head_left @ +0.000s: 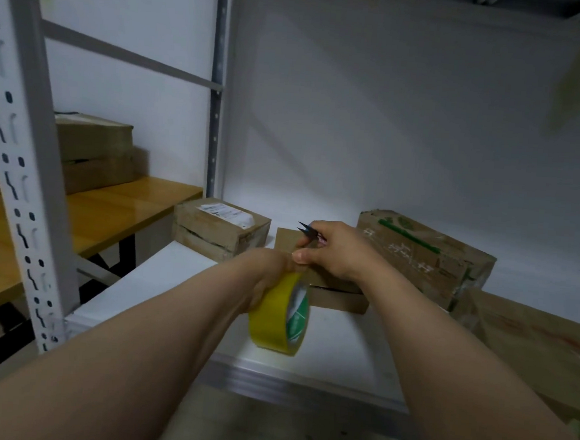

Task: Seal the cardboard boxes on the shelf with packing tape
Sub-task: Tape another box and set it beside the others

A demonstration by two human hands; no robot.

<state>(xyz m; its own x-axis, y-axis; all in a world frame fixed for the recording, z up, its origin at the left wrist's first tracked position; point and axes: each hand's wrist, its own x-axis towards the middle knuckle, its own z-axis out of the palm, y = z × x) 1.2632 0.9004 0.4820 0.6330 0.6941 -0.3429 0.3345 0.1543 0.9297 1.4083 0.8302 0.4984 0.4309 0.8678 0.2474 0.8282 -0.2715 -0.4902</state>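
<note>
tape roll [276,317]: left hand [267,272]; right hand [335,251]: maybe snips [305,227]

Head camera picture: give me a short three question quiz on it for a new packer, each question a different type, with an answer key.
1. True or false: the left hand grips the yellow tape roll.
2. Pick one: the right hand holds A) a marker, B) small black snips, C) nothing.
3. Fill in: the box with the white label sits on the ____ side of both hands.

Key: 1 true; 2 B; 3 left.
</note>
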